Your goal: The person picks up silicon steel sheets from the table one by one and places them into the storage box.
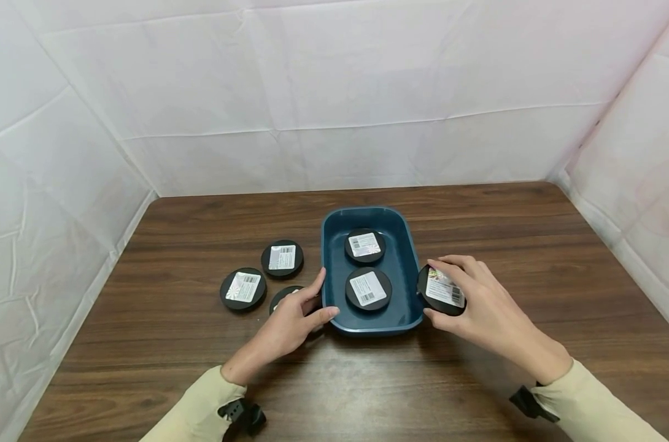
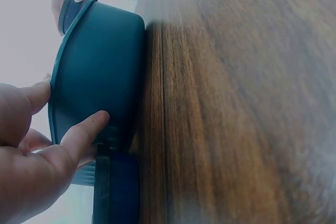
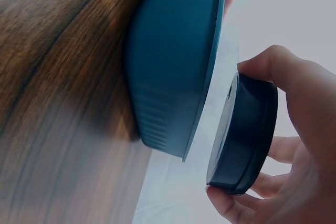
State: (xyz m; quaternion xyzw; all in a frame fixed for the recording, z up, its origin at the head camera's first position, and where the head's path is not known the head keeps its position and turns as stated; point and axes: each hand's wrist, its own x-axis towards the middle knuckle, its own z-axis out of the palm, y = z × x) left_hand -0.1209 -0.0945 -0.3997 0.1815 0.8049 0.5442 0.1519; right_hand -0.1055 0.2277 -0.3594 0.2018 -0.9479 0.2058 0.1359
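My right hand [image 1: 480, 301] holds a thick black disc with a white barcode label [image 1: 445, 291] by its edge, thumb and fingers on opposite sides. In the right wrist view that disc [image 3: 244, 132] is off the table, beside the tray's rim. My left hand [image 1: 290, 322] grips the left side of the blue tray [image 1: 334, 212], thumb at the rim and a finger against the outer wall [image 2: 100, 61]. Inside the tray lie two like discs, the farther one [image 1: 364, 245] and the nearer one [image 1: 369, 288], labels up.
Left of the tray, three labelled black discs lie on the brown wooden table [image 1: 367, 387]: one at the back [image 1: 282, 259], one farther left [image 1: 243, 288], and one partly hidden by my left hand [image 1: 282, 294]. White cloth walls [image 1: 334, 80] stand behind and on both sides.
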